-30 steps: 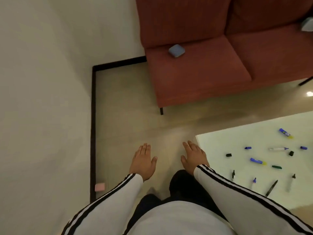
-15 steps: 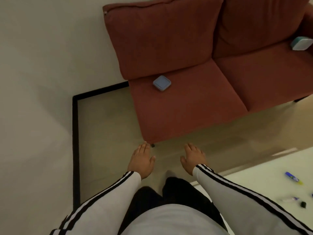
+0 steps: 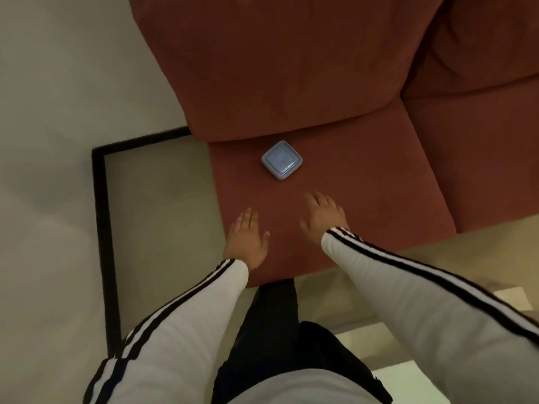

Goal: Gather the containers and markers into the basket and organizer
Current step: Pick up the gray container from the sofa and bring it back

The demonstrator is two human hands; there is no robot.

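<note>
A small square blue-grey lidded container [image 3: 281, 160] lies on the left seat cushion of a red sofa [image 3: 364, 182], close to the backrest. My right hand [image 3: 323, 215] hovers over the cushion just below and right of the container, palm down, fingers apart, holding nothing. My left hand [image 3: 247, 239] is lower and further left, near the cushion's left edge, also flat and empty. Neither hand touches the container. No markers, basket or organizer show in this view.
A white wall [image 3: 73, 83] stands to the left, with a black skirting line [image 3: 100, 228] framing a strip of beige floor [image 3: 163, 214]. A corner of the pale table [image 3: 414, 383] shows at the bottom right. My dark trousers are below.
I have moved up to the sofa, so the container is now much nearer. Both hands have reached forward over the seat cushion. The table and its markers have left the view.
</note>
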